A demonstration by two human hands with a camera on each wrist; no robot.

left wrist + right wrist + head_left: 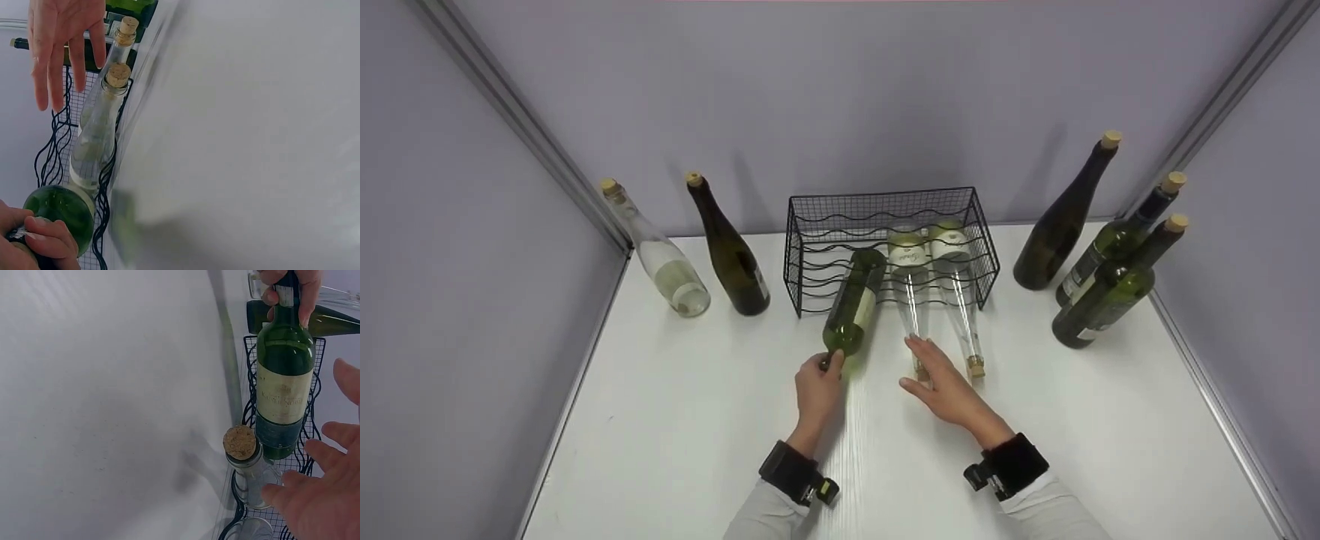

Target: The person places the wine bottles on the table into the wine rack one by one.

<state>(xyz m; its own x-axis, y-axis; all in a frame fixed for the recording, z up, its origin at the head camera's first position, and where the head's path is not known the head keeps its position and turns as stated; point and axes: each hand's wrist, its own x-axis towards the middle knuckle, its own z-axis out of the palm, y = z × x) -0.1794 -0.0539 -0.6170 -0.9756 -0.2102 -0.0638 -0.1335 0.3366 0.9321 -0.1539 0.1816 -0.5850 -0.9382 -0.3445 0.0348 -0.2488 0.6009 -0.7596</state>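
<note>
My left hand (819, 386) grips the neck of a green wine bottle (855, 304) with a cream label, its base over the black wire wine rack (793, 259). In the right wrist view the label of this wine bottle (284, 396) faces the camera. My right hand (949, 390) is spread with fingers extended, above the neck of a clear corked bottle (911, 289) lying in the rack. Another clear corked bottle (958, 281) lies beside it on the right. In the left wrist view, the right hand's fingers (42, 84) point down, holding nothing.
Left of the rack stand a clear corked bottle (667, 266) and a dark brown bottle (731, 259). On its right are a tall dark bottle (1057, 232) and two green wine bottles, one in front (1110, 292) and one behind (1125, 236). Grey panels (877, 97) enclose the white table (675, 435).
</note>
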